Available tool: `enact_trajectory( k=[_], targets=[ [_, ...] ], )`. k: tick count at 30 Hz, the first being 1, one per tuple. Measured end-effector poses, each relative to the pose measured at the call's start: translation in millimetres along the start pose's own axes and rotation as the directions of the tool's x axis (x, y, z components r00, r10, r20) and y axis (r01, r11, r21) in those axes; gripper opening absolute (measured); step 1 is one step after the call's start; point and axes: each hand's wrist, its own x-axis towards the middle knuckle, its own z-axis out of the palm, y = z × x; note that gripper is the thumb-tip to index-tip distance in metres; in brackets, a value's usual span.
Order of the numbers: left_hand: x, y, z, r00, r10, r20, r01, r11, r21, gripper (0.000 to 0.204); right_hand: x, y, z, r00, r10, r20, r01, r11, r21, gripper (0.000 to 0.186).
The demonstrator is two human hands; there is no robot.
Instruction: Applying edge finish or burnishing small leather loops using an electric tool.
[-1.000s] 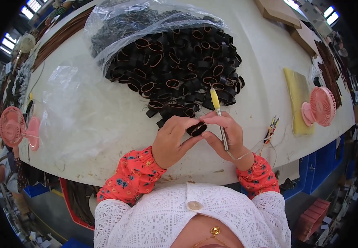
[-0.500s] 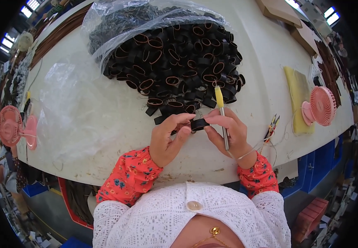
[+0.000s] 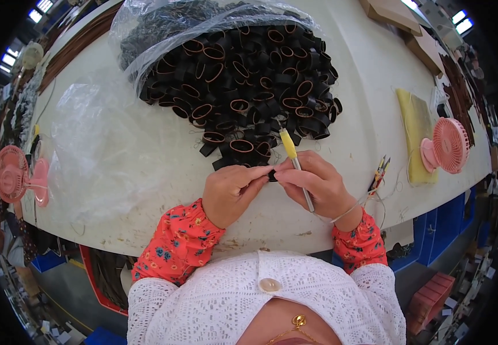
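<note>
A small black strap loop (image 3: pixel 272 176) is pinched between my two hands, mostly covered by the fingertips. My left hand (image 3: pixel 230 192) closes on its left side with thumb and forefinger. My right hand (image 3: pixel 319 187) grips its right side. Also in the right hand is a slanted pen-like tool (image 3: pixel 289 145) with a yellow sleeve and metal shaft, its thin tip pointing away from me. A pale cord passes by that wrist. Just beyond my hands lies a large heap of black loops (image 3: pixel 240 103) with brownish edges, several trailing fine threads.
Clear plastic (image 3: pixel 165 34) covers the heap's back; more film (image 3: pixel 99 155) lies left. Pink fans (image 3: pixel 12 174) stand at both sides. Wire cutters (image 3: pixel 380 173) and a yellow pad (image 3: pixel 414 138) sit right on the white table (image 3: pixel 260 230). Cardboard boxes (image 3: pixel 395 17) are at the far right.
My hands have drawn closer together, and the fingers now hide most of the loop. The pen-like tool has shifted left and its tip leans further left.
</note>
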Motion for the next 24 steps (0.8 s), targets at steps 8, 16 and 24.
enact_trajectory(
  k=[8, 16, 24],
  targets=[
    [0.0, 2.4, 4.2, 0.997, 0.048, -0.061, -0.045, 0.998, 0.049, 0.013, -0.8, -2.5, 4.3, 0.999, 0.046, -0.004, -0.045, 0.994, 0.096, 0.039],
    [-8.4, 3.2, 8.8, 0.909, -0.333, 0.252, 0.411, 0.609, -0.678, 0.006, -3.0, -3.3, 7.6, 0.989, 0.121, -0.09, -0.102, 0.975, 0.198, 0.034],
    [-7.3, 3.0, 8.5, 0.906, -0.323, 0.273, 0.408, 0.496, -0.767, 0.01, -10.6, 3.4, 9.4, 0.991, 0.129, -0.046, -0.112, 0.958, 0.265, 0.028]
  ],
)
